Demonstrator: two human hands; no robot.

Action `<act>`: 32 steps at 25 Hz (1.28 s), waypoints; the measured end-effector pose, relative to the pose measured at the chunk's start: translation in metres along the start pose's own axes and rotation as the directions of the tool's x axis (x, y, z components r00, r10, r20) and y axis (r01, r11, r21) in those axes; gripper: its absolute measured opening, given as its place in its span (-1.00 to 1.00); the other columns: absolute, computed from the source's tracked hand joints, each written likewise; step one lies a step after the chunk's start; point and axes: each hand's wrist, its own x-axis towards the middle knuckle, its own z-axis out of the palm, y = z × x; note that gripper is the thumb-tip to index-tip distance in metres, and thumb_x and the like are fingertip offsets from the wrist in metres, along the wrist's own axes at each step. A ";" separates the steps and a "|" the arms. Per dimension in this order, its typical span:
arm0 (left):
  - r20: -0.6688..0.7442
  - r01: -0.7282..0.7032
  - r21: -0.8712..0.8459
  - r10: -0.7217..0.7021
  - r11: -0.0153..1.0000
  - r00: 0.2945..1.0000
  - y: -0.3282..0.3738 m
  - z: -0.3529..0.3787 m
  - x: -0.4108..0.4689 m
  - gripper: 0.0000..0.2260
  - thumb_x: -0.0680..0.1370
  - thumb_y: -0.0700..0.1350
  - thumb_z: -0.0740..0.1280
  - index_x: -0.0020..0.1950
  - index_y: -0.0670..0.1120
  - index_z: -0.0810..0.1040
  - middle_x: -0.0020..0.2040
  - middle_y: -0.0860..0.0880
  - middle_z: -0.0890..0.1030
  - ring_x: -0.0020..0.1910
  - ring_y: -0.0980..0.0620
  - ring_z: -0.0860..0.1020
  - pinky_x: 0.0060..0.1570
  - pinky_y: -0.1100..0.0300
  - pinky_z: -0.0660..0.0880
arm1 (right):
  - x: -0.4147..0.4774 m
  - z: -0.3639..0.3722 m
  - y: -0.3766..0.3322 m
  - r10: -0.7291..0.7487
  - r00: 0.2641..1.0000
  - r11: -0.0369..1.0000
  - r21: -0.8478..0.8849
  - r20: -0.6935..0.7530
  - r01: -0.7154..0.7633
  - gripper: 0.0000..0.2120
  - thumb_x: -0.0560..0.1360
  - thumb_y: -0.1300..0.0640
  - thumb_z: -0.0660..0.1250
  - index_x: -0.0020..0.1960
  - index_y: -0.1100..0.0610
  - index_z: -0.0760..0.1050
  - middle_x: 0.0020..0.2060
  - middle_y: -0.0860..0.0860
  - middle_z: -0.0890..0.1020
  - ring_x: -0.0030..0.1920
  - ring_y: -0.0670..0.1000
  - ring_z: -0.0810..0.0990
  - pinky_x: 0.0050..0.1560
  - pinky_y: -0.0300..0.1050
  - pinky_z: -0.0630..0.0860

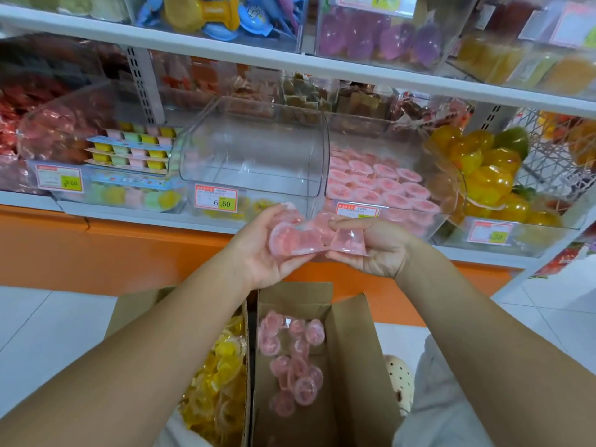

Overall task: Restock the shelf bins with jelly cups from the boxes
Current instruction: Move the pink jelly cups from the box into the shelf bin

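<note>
Both hands are raised in front of the lower shelf, just below the bins. My left hand (258, 250) grips a few pink jelly cups (290, 238). My right hand (374, 250) pinches another pink jelly cup (350, 241) between thumb and fingers, touching the left hand's bunch. Right behind them stands a clear bin (254, 156) with nothing in it. To its right, a bin (432, 217) holds several pink jelly cups (377, 183). Below my arms, an open cardboard box (354, 366) holds several loose pink cups (293, 359).
A second box (135, 304) on the left holds yellow jelly cups (219, 372). Left bin (106, 195) has multicolour jelly trays; far right bin (516, 233) has yellow-orange jellies. An upper shelf board (290, 64) overhangs. Orange shelf base (96, 250), white floor tiles, my knee and shoe at right.
</note>
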 end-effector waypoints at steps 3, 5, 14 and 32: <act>0.016 0.036 -0.039 -0.035 0.999 0.999 0.001 0.004 0.002 -0.67 0.50 0.13 0.42 0.09 -0.09 0.60 -0.06 -0.19 0.69 -0.08 -0.21 0.69 -0.48 0.06 0.61 | -0.002 -0.001 -0.004 0.007 1.000 1.000 0.026 0.030 -0.008 -0.83 0.56 0.29 0.24 0.10 0.20 0.54 -0.14 0.18 0.68 -0.23 0.15 0.71 -0.41 -0.02 0.64; 0.029 0.057 -0.054 -0.055 0.997 0.998 0.004 0.005 0.002 -0.65 0.48 0.14 0.44 0.11 -0.09 0.60 -0.04 -0.20 0.68 -0.10 -0.23 0.69 -0.52 0.11 0.59 | -0.005 -0.002 -0.006 0.010 0.997 0.997 0.072 0.074 -0.015 -0.74 0.57 0.29 0.22 0.24 0.23 0.48 0.05 0.25 0.63 -0.19 0.25 0.70 -0.47 0.04 0.62; 0.057 0.062 -0.173 -0.052 0.983 0.997 0.015 -0.003 -0.007 -0.45 0.44 0.14 0.51 0.26 -0.18 0.53 0.19 -0.27 0.62 -0.14 -0.18 0.69 -0.49 0.17 0.61 | -0.010 0.003 -0.003 -0.365 0.931 0.858 -0.381 0.020 0.344 -0.78 0.49 0.27 0.38 0.08 0.05 0.47 0.05 0.13 0.66 -0.12 0.21 0.69 -0.06 0.03 0.64; 0.064 0.005 -0.229 0.010 0.973 0.998 0.026 0.004 -0.003 -0.46 0.31 0.11 0.52 0.18 -0.17 0.63 0.01 -0.24 0.65 -0.11 -0.19 0.68 -0.47 0.17 0.62 | 0.001 0.020 -0.017 -0.286 0.958 0.958 0.000 0.015 0.286 -0.77 0.55 0.19 0.31 0.15 0.28 0.57 0.05 0.20 0.67 -0.27 0.10 0.69 -0.27 -0.16 0.63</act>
